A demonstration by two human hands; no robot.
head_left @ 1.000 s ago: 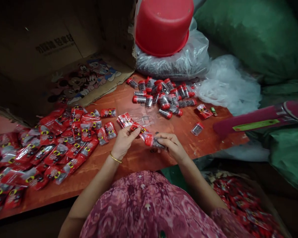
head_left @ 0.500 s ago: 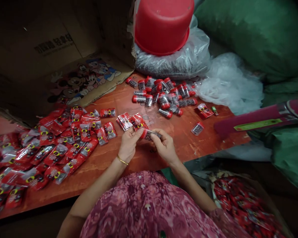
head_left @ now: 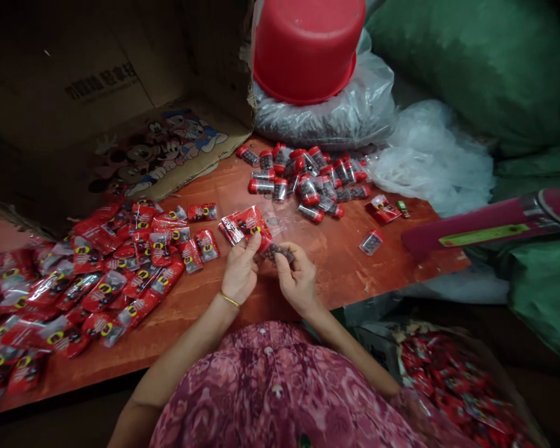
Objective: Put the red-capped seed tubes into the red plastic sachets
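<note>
My left hand [head_left: 241, 272] is closed, its thumb pressed on the lower edge of a red printed packet [head_left: 251, 218]. My right hand [head_left: 299, 279] pinches a small clear tube [head_left: 279, 251] filled with dark pellets. The tube's red end meets the packet at my left fingertips; whether it sits inside or against the packet I cannot make out. Under the packet's left side lies another shiny red packet [head_left: 231, 231]. Beyond my hands is a loose pile of red-capped tubes [head_left: 308, 190].
Filled red packets [head_left: 107, 289] are heaped at the left before an open cardboard box [head_left: 168, 149]. A red tub [head_left: 308, 50] rests on a clear plastic bag [head_left: 326, 121]. One tube [head_left: 371, 242] lies apart, near a magenta pole [head_left: 476, 221]. More packets [head_left: 452, 379] fill a container at lower right.
Both hands have shifted slightly left with the tube between them. The red packet has moved left and up, and now overlaps the packet beside it.
</note>
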